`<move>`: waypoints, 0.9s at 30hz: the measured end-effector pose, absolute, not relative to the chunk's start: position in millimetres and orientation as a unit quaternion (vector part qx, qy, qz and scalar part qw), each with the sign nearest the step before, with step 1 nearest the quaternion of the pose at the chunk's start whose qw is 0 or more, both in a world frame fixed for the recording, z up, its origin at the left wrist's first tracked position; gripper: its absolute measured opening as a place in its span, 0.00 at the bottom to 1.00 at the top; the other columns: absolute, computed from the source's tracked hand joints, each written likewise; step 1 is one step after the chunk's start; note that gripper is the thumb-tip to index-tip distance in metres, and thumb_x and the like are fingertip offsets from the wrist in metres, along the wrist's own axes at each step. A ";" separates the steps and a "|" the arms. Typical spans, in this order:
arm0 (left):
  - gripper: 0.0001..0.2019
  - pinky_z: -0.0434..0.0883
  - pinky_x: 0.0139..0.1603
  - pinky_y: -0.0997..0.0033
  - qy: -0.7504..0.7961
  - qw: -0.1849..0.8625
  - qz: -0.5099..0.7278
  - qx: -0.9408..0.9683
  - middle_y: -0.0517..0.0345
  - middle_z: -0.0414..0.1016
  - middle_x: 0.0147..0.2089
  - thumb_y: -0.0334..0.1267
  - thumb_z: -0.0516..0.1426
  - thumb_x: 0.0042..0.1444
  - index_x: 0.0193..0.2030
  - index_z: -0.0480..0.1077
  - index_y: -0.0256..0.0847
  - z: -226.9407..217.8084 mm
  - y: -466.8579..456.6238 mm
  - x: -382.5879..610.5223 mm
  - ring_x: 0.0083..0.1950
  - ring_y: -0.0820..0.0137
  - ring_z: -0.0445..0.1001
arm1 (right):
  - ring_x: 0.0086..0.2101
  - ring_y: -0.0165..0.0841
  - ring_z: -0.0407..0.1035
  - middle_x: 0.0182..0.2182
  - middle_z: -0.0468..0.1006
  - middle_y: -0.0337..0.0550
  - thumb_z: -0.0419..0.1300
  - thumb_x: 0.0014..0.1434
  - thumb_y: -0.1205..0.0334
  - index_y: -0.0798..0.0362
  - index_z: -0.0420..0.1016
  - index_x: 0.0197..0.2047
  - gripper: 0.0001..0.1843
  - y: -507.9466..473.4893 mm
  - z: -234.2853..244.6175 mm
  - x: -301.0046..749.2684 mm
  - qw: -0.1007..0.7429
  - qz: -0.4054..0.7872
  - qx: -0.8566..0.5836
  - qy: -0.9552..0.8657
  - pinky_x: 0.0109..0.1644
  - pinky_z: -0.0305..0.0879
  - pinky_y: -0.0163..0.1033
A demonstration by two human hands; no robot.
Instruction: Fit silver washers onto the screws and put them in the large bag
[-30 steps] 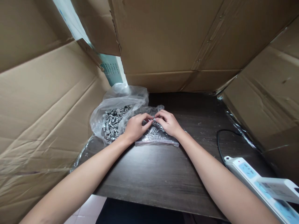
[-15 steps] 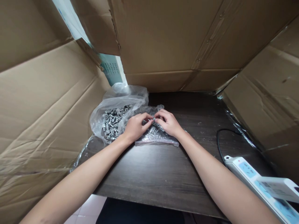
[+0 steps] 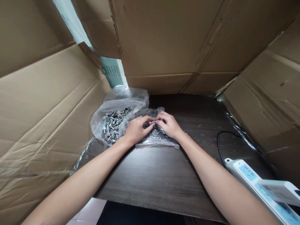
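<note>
My left hand (image 3: 137,128) and my right hand (image 3: 170,125) meet over a clear zip bag (image 3: 157,145). Between the thumbs and fingertips of both hands is a small silver bolt (image 3: 154,122), held sideways. Whether a second small part sits on it is too small to tell. Loose metal hardware (image 3: 154,132) lies on or in the zip bag, partly covered by my hands. To the left, an open clear plastic bag (image 3: 97,125) is full of silver bolts (image 3: 114,122), close beside my left wrist.
The dark wooden table (image 3: 161,175) is walled by cardboard (image 3: 178,37) on the left, back and right. At the right front lies a white power strip (image 3: 255,184) with a white plug-in block (image 3: 280,190) and a black cable (image 3: 219,143).
The view has tilted slightly. Both hands stay together at the same spot, with only small finger movement around the bolt. The bags have not moved.
</note>
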State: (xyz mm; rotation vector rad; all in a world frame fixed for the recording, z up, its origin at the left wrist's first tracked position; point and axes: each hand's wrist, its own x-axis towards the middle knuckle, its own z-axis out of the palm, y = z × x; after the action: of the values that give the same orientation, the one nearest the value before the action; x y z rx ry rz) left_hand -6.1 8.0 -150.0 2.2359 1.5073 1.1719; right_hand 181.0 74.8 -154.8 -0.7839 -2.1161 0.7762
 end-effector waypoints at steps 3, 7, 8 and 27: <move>0.07 0.74 0.44 0.66 0.508 0.094 0.393 0.761 0.57 0.83 0.42 0.35 0.62 0.62 0.47 0.77 0.42 -150.3 8.6 -6.4 0.42 0.64 0.80 | 0.34 0.34 0.67 0.31 0.71 0.42 0.56 0.60 0.67 0.53 0.71 0.29 0.08 75.2 -154.9 180.8 0.370 0.303 -0.304 -0.824 0.39 0.61 0.40; 0.06 0.74 0.44 0.65 0.508 0.095 0.389 0.762 0.57 0.83 0.42 0.35 0.62 0.62 0.46 0.78 0.42 -151.6 9.6 -7.5 0.42 0.64 0.80 | 0.33 0.33 0.67 0.31 0.71 0.41 0.56 0.59 0.67 0.52 0.71 0.29 0.07 74.3 -153.8 180.3 0.367 0.299 -0.308 -0.826 0.38 0.60 0.39; 0.06 0.74 0.44 0.64 0.509 0.097 0.389 0.762 0.57 0.83 0.41 0.35 0.62 0.62 0.45 0.78 0.42 -151.9 9.8 -7.7 0.42 0.64 0.80 | 0.32 0.33 0.66 0.31 0.71 0.41 0.56 0.59 0.67 0.53 0.72 0.30 0.07 73.9 -153.5 180.2 0.365 0.297 -0.309 -0.826 0.37 0.60 0.39; 0.06 0.75 0.46 0.65 0.523 0.105 0.394 0.749 0.57 0.83 0.41 0.36 0.62 0.63 0.45 0.78 0.43 -151.7 9.8 -7.9 0.42 0.64 0.80 | 0.33 0.33 0.67 0.31 0.71 0.42 0.55 0.63 0.65 0.53 0.71 0.27 0.12 72.3 -151.5 180.0 0.359 0.308 -0.309 -0.825 0.39 0.61 0.39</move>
State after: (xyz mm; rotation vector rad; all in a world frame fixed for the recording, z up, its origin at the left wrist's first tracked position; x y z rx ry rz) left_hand -7.9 9.8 -151.7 2.2064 1.5418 1.1607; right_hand 180.0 72.3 -151.5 -0.7974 -2.1288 0.7937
